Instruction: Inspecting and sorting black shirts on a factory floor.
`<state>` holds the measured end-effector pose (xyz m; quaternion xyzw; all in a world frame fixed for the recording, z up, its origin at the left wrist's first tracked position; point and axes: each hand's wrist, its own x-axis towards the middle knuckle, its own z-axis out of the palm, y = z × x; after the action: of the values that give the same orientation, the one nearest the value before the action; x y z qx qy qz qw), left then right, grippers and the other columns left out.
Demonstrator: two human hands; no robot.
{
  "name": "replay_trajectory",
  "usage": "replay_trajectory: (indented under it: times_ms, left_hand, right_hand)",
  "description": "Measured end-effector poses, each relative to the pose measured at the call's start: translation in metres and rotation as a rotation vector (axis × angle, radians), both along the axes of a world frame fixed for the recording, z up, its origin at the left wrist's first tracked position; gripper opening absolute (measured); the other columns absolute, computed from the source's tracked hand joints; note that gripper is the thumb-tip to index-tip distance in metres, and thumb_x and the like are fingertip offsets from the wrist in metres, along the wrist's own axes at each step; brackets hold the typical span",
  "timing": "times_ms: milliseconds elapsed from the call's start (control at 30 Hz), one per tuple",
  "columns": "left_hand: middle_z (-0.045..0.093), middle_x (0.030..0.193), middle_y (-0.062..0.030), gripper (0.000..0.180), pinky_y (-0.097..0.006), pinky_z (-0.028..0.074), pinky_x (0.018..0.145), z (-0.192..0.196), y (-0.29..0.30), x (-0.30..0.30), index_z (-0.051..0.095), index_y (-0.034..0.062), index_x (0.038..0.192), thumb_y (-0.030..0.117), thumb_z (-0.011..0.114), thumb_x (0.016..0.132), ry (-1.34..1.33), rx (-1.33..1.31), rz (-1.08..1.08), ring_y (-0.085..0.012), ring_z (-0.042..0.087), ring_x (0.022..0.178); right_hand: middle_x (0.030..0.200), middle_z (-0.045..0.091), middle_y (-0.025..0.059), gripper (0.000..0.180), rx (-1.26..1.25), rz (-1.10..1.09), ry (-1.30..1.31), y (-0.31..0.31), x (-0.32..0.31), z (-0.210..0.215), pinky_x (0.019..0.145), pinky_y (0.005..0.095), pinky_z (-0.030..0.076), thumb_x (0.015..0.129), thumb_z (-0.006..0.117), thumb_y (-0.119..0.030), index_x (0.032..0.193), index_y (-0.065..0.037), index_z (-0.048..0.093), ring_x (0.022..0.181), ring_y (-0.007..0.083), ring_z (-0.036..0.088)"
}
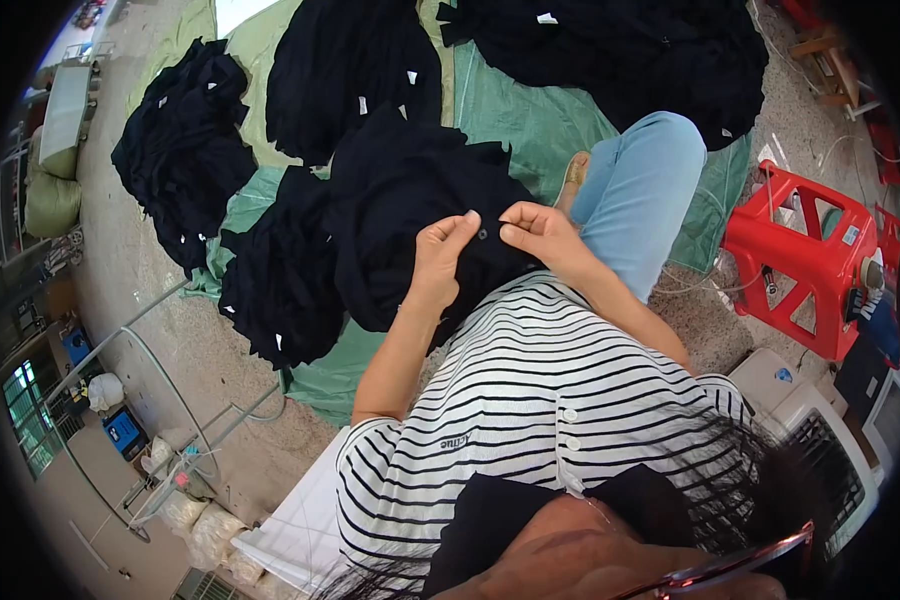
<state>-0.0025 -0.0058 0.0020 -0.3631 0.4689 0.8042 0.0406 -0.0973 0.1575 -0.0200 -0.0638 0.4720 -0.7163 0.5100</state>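
A dark navy or black garment [400, 200] lies bunched over my lap. My left hand [442, 255] is closed, with thumb and forefinger pinching its cloth. Just to the right, my right hand [545, 238] pinches the same garment between thumb and fingers. Between the two hands shows a small greyish square or ring-like spot [483, 235], perhaps a button; it is too small to tell. The fingertips are a short gap apart, and the cloth between them looks fairly flat. More dark garments with small white tags lie in a heap [280, 285] left of my lap.
Further dark garment piles [355, 70] spread over green sheeting [520, 105] on the floor ahead. To the right stands a red plastic stool [800, 255], with a white slatted appliance [810, 440] behind it. A bent metal tube frame [160, 350] is at left.
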Motion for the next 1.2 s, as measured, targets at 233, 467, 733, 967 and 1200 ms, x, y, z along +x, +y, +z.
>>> replay_trajectory:
  times_ms: [233,467,733,967,1200]
  left_hand:
    - [0.060,0.077,0.0053,0.019,-0.021,0.038,0.055,-0.013,-0.017,-0.023,0.066,0.0058,0.084,0.020,0.062,0.096,-0.012,-0.108,-0.668,-0.0011,0.048,0.066]
    - [0.055,0.077,0.0077,0.018,-0.019,0.039,0.061,0.018,0.008,-0.040,0.060,0.0070,0.081,0.015,0.062,0.097,0.139,-0.007,0.192,-0.0007,0.044,0.068]
    - [0.052,0.074,0.0096,0.018,-0.018,0.034,0.061,0.017,0.010,-0.037,0.061,0.0054,0.076,0.008,0.068,0.092,0.229,-0.167,0.282,0.0001,0.041,0.068]
    - [0.056,0.074,0.0082,0.012,-0.018,0.036,0.058,0.027,0.014,-0.042,0.065,0.0006,0.079,0.005,0.071,0.089,0.221,-0.308,0.336,-0.0007,0.044,0.065]
    - [0.052,0.068,0.0086,0.016,-0.020,0.034,0.052,0.027,0.010,-0.031,0.063,0.0007,0.075,0.007,0.072,0.087,0.181,-0.437,-0.147,-0.0004,0.042,0.061]
  right_hand:
    - [0.083,0.062,0.0058,0.016,0.139,0.094,1.269,-0.006,0.021,0.038,0.063,0.0352,0.042,0.076,0.075,-0.010,0.088,-0.007,0.064,0.073,0.0245,0.059]
    - [0.079,0.061,0.0084,0.019,0.285,0.064,1.094,0.007,0.004,0.038,0.066,0.0331,0.044,0.074,0.077,-0.009,0.088,-0.003,0.066,0.070,0.0241,0.059]
    - [0.082,0.064,0.0076,0.014,0.167,-0.177,0.898,0.006,0.001,0.025,0.065,0.0258,0.049,0.076,0.073,0.005,0.089,0.002,0.070,0.075,0.0156,0.061]
    - [0.088,0.061,0.0059,0.012,0.157,-0.148,0.657,0.007,0.002,0.018,0.063,0.0228,0.055,0.081,0.068,0.007,0.092,0.003,0.068,0.080,0.0104,0.060]
    - [0.090,0.057,0.0004,0.011,-0.047,-0.299,0.368,0.003,0.001,0.035,0.072,0.0230,0.043,0.083,0.064,0.006,0.092,-0.001,0.062,0.079,0.0095,0.052]
